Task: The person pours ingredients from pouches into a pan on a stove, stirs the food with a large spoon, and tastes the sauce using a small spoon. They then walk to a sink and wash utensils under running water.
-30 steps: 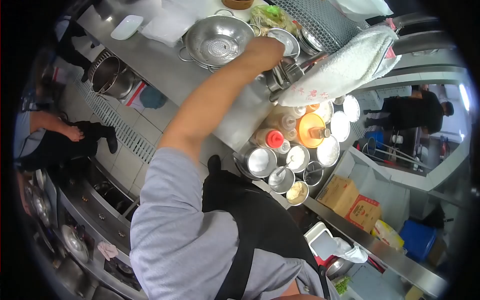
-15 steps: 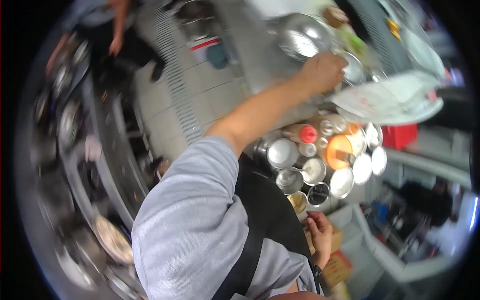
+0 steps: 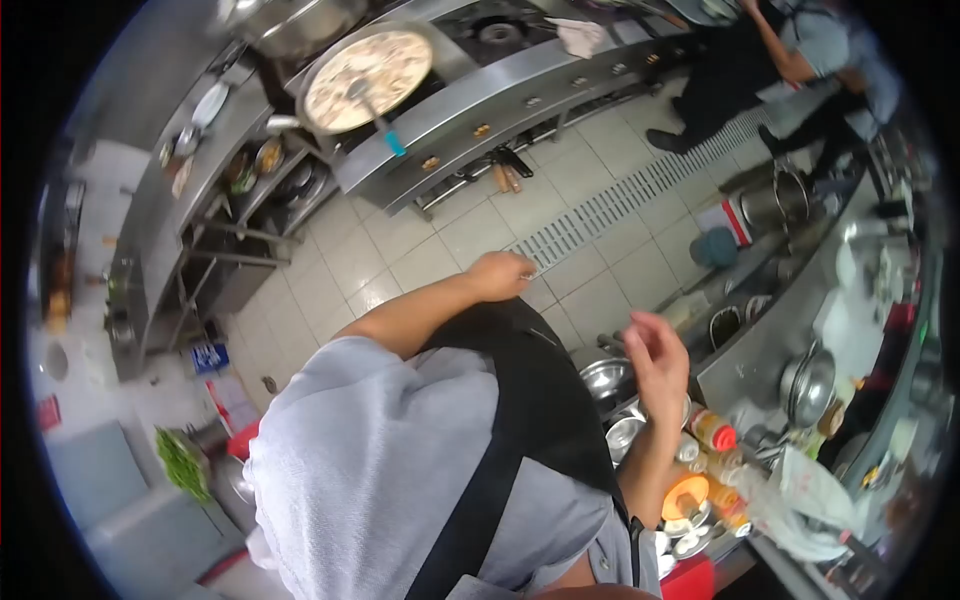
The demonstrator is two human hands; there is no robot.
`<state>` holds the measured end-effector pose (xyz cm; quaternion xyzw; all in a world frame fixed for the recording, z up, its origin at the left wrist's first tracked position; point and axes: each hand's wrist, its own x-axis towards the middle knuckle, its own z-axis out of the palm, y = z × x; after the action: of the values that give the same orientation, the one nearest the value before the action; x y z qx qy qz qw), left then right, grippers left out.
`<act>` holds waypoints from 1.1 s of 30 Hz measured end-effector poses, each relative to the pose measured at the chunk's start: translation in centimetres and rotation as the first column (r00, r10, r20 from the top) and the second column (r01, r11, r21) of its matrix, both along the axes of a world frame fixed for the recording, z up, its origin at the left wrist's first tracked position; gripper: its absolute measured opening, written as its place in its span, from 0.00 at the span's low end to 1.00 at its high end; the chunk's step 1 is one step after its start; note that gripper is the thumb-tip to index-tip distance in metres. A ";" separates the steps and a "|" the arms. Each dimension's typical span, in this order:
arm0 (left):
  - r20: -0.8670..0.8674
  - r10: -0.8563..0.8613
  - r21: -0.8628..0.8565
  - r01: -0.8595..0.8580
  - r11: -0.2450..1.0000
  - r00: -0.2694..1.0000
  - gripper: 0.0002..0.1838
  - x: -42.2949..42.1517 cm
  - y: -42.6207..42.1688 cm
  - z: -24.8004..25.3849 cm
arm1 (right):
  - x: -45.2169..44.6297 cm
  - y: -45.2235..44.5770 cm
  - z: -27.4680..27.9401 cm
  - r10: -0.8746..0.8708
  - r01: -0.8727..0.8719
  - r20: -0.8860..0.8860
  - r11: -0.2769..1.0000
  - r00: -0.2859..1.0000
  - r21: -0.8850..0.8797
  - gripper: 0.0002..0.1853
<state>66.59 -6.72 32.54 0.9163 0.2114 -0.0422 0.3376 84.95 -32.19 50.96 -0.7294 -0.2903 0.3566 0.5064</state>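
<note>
My left hand [image 3: 500, 276] is closed, held over the tiled floor in front of my black apron [image 3: 540, 390]. A small pale spot shows at its fingertips; what it holds, if anything, I cannot make out. My right hand [image 3: 658, 362] is raised with fingers apart and nothing in it. Below and beside it stand metal containers [image 3: 607, 377], partly hidden by the hand and forearm. A bottle with a red cap [image 3: 722, 437] and an orange-lidded container [image 3: 686, 492] lie close to the right forearm.
A wide pan of food [image 3: 370, 80] with a blue-handled ladle [image 3: 393, 142] sits on the steel stove [image 3: 490, 95]. Co-workers [image 3: 800, 60] stand at upper right. A floor drain [image 3: 620, 210] crosses the tiles. Metal bowls [image 3: 808, 385] rest on the right counter; green vegetables [image 3: 182, 465] are at left.
My view has swung from the container-filled counter toward the stove and floor. My left hand has left the metal bowls and come back before my body. My right hand has risen and opened.
</note>
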 end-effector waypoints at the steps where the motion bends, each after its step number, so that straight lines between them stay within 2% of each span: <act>1: 0.000 0.086 -0.017 -0.086 0.996 0.996 0.13 -2.9 1.4 -0.6 | -0.8 3.6 0.5 0.097 -0.097 0.065 0.995 0.993 -0.009 0.15; 3: -0.103 0.270 -0.017 -0.273 0.962 0.957 0.12 -8.2 3.8 -2.3 | -3.0 10.9 1.1 0.289 -0.297 0.245 0.955 0.925 -0.005 0.17; 5: -0.072 0.388 -0.076 -0.393 0.916 0.919 0.12 -13.9 6.0 -6.2 | -5.8 17.7 1.1 0.402 -0.413 0.256 0.911 0.879 -0.014 0.19; 7: -0.184 0.460 -0.080 -0.479 0.874 0.869 0.14 -18.8 8.4 -7.1 | -8.6 24.4 0.2 0.482 -0.501 0.374 0.864 0.792 -0.051 0.21; 9: -0.200 0.485 -0.040 -0.502 0.864 0.851 0.16 -25.6 11.3 -14.0 | -11.7 31.1 -0.5 0.519 -0.533 0.424 0.841 0.743 -0.094 0.23; 10: -0.249 0.574 -0.013 -0.595 0.803 0.780 0.17 -29.1 12.6 -16.1 | -13.1 34.7 -1.1 0.530 -0.544 0.447 0.832 0.720 -0.110 0.24; 11: -0.300 0.652 0.014 -0.680 0.733 0.696 0.17 -32.7 12.9 -17.7 | -14.4 37.8 -2.8 0.485 -0.523 0.555 0.846 0.676 -0.101 0.26; 13: -0.426 0.692 -0.018 -0.770 0.638 0.583 0.19 -40.1 14.3 -20.1 | -16.5 44.1 -7.0 0.380 -0.499 0.744 0.863 0.549 -0.072 0.29; 15: -0.523 0.658 0.149 -0.702 0.697 0.542 0.20 -46.7 14.2 -22.6 | -18.1 48.3 -9.4 0.425 -0.483 0.750 0.861 0.506 -0.162 0.30; 18: -0.650 0.536 0.162 -0.591 0.790 0.538 0.21 -54.2 13.6 -26.3 | -19.7 51.7 -10.9 0.473 -0.424 0.764 0.859 0.439 -0.288 0.29; 19: -0.592 0.648 0.119 -0.743 0.659 0.479 0.20 -54.8 13.3 -25.0 | -19.5 52.2 -10.6 0.483 -0.385 0.770 0.861 0.417 -0.332 0.28; 20: -0.539 0.741 0.056 -0.860 0.507 0.401 0.20 -55.4 12.6 -23.5 | -18.7 52.3 -10.0 0.403 -0.396 0.815 0.887 0.417 -0.236 0.22; 21: -0.492 0.816 -0.022 -0.941 0.338 0.304 0.19 -55.3 12.4 -21.8 | -18.4 52.3 -7.7 0.409 -0.394 0.788 0.890 0.460 -0.231 0.21; 23: -0.501 0.837 -0.107 -0.975 0.192 0.220 0.18 -54.4 12.4 -20.8 | -17.9 52.3 -2.3 0.421 -0.392 0.728 0.892 0.540 -0.225 0.18; 25: -0.541 0.829 -0.187 -0.981 0.044 0.140 0.17 -53.5 12.2 -21.3 | -16.5 54.6 -0.1 0.403 -0.414 0.755 0.890 0.517 -0.192 0.15; 28: -0.482 0.854 -0.276 -0.959 0.062 0.194 0.17 -51.1 11.6 -21.8 | -15.8 58.5 -0.7 0.414 -0.478 0.798 0.859 0.437 -0.184 0.12; 31: -0.392 0.881 -0.181 -0.961 0.207 0.264 0.17 -47.8 12.5 -19.9 | -15.0 60.6 -1.4 0.482 -0.523 0.807 0.811 0.341 -0.263 0.12; 32: -0.414 0.880 -0.331 -0.939 0.094 0.234 0.18 -47.0 12.9 -19.0 | -14.2 60.6 -1.2 0.508 -0.528 0.799 0.797 0.321 -0.295 0.12; 33: -0.386 0.900 -0.327 -0.942 0.071 0.202 0.19 -46.2 12.6 -18.5 | -13.3 60.3 -0.9 0.536 -0.531 0.789 0.781 0.301 -0.328 0.12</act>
<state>20.38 5.85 14.02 0.4471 0.7348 0.0897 0.5021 71.65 28.14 50.06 -0.6682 -0.7228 0.0986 0.1464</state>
